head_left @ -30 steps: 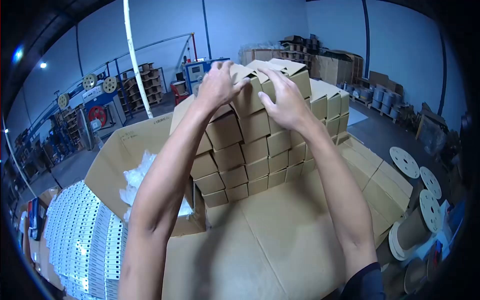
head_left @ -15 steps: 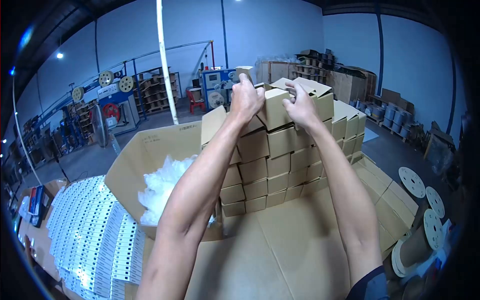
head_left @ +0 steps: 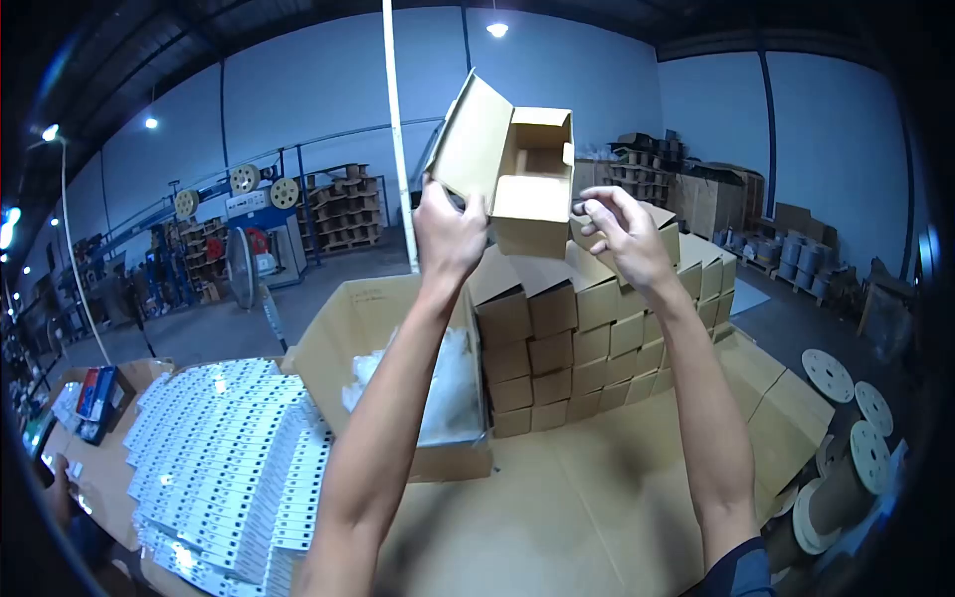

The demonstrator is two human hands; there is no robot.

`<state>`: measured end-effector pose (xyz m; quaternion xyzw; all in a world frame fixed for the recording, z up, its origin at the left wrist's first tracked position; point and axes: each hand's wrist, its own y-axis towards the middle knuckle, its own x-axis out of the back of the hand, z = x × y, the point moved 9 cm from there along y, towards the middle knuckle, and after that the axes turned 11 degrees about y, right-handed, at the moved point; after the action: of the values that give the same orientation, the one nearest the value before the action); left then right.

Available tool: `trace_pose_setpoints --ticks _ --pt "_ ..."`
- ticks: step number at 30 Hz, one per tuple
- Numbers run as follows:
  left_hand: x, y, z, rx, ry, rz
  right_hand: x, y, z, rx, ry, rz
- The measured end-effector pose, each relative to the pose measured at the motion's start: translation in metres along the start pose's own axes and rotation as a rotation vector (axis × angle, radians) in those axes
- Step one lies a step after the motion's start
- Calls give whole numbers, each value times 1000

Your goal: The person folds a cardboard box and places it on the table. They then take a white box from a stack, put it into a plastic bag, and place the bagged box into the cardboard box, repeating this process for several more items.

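Observation:
My left hand (head_left: 450, 237) grips an opened cardboard box (head_left: 534, 234) by its raised lid flap, lifting it above the stack. The box is tilted toward me, and its visible inside looks empty. Just right of the box is my right hand (head_left: 629, 239), its fingers loosely curled and apart, with no clearly visible object held. A dark spot shows at its fingertips, too small to make out. Below both hands stand stacked cardboard boxes (head_left: 592, 343) in several rows, some with raised flaps.
Left of the stack is a large open carton (head_left: 373, 303) with clear plastic bags (head_left: 443, 393). Rows of white labelled pieces (head_left: 214, 448) cover the left table. Cable reels (head_left: 865, 458) stand at right. A person's hand (head_left: 60, 483) shows at far left.
My left hand has raised a box from the top of the stack, and its open inside now faces me. My right hand has moved slightly right and down, beside it. The view has shifted.

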<state>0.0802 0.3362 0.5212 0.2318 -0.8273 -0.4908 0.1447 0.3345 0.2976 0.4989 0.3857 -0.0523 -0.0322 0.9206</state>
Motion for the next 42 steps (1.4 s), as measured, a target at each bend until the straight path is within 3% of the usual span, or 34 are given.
trace_pose_setpoints --ticks 3,4,5,7,9,11,15,17,20,23,25,27,28,31,37,42 --pt "87 -62 -24 -46 -89 -9 -16 -59 26 186 -211 -136" --pt "110 -89 -19 0 -87 21 -25 -84 28 110 -195 -159" --pt "131 -117 -13 -19 -123 13 -34 -105 34 281 -281 -96" --pt "173 -183 11 118 -89 64 -50 -158 9 98 -13 -31" --pt "205 -252 42 278 -216 104 -68 -223 -26 9 32 12" --pt "233 -314 70 573 -281 186 -100 -298 -58 -156 18 110" --pt "277 -396 120 705 -277 106 -146 -418 -116 -475 70 200" --pt "285 -434 149 765 -266 118 -159 -448 -104 -456 -33 125" --pt "276 -467 176 832 -304 184 -174 -482 -115 -493 -184 306" --pt "278 -489 184 792 -221 324 -171 -486 -109 -405 -368 308" --pt "286 -477 143 704 -132 424 -161 -480 -118 -490 -300 193" --pt "293 -458 87 455 174 726 -168 -473 -123 -525 -245 139" --pt "291 -467 81 543 183 712 -177 -465 -123 -512 -232 137" --pt "276 -468 91 552 203 596 -188 -459 -147 -406 -259 74" --pt "228 -434 155 521 281 631 -196 -402 -200 -362 -121 63" --pt "195 -416 197 474 264 507 -199 -352 -217 -365 -354 148"
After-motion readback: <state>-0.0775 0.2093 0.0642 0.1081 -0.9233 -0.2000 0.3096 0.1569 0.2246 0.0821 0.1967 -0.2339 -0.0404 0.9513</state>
